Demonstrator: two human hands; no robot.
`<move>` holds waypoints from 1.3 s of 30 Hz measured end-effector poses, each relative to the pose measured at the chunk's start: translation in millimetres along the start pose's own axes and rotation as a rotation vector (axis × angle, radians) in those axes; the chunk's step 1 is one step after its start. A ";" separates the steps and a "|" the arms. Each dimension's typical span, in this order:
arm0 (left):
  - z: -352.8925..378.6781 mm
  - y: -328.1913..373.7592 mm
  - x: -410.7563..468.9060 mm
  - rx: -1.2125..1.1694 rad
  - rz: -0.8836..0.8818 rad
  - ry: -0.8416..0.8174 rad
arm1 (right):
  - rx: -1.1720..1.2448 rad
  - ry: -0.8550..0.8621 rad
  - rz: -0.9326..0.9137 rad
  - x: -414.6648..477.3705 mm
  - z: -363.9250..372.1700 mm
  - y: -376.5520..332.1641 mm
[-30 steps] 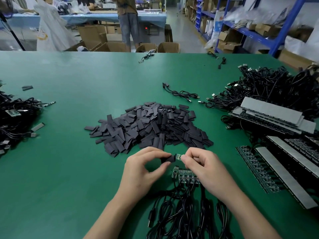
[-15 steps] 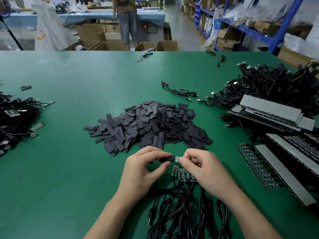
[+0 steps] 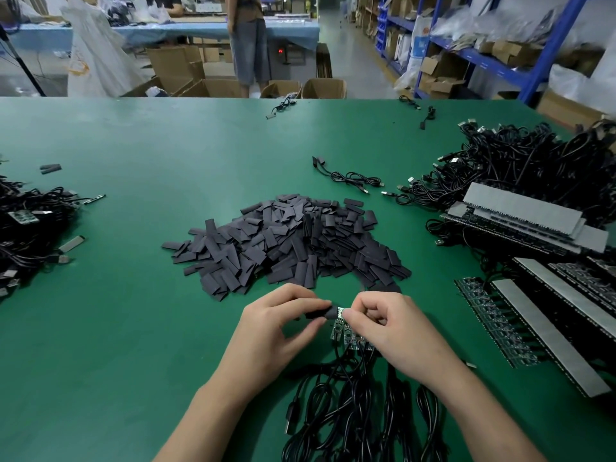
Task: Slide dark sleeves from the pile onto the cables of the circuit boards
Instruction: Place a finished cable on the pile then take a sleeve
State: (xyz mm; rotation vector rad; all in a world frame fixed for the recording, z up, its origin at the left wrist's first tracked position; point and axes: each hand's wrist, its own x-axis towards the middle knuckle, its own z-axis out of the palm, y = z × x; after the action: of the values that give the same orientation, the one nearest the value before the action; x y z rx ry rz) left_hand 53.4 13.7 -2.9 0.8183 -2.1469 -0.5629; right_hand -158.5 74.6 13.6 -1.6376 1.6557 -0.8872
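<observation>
A large pile of flat dark sleeves (image 3: 290, 241) lies mid-table on the green table (image 3: 133, 311). Just in front of it, my left hand (image 3: 273, 331) pinches one dark sleeve (image 3: 320, 313) between thumb and fingers. My right hand (image 3: 393, 331) pinches a small green circuit board (image 3: 340, 312), whose end meets the sleeve's mouth. Below my hands lies a row of green circuit boards (image 3: 346, 338) with black cables (image 3: 350, 405) running toward me.
Strips of circuit boards with grey backing (image 3: 550, 331) and a tangle of black cables (image 3: 520, 168) fill the right side. Another heap of cabled boards (image 3: 30, 225) sits at the left edge. A loose cable (image 3: 350, 178) lies beyond the pile. A person stands past the far edge.
My hands have stayed together in front of the pile, and the sleeve has closed slightly over the end of the small board.
</observation>
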 end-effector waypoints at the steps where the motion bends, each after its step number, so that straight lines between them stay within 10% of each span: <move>1: 0.5 0.0 -0.3 -0.006 -0.015 0.004 | 0.004 -0.003 0.002 0.0 0.2 0.0; 39: 4.7 2.4 0.7 -0.077 -0.041 0.053 | -0.181 0.068 -0.080 -1.3 -6.0 -1.5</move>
State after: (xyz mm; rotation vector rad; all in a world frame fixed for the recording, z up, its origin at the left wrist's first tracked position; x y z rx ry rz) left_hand 48.5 15.4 -4.0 0.8271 -2.0513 -0.6341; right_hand -162.5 76.0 18.2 -1.8245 1.7713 -0.8616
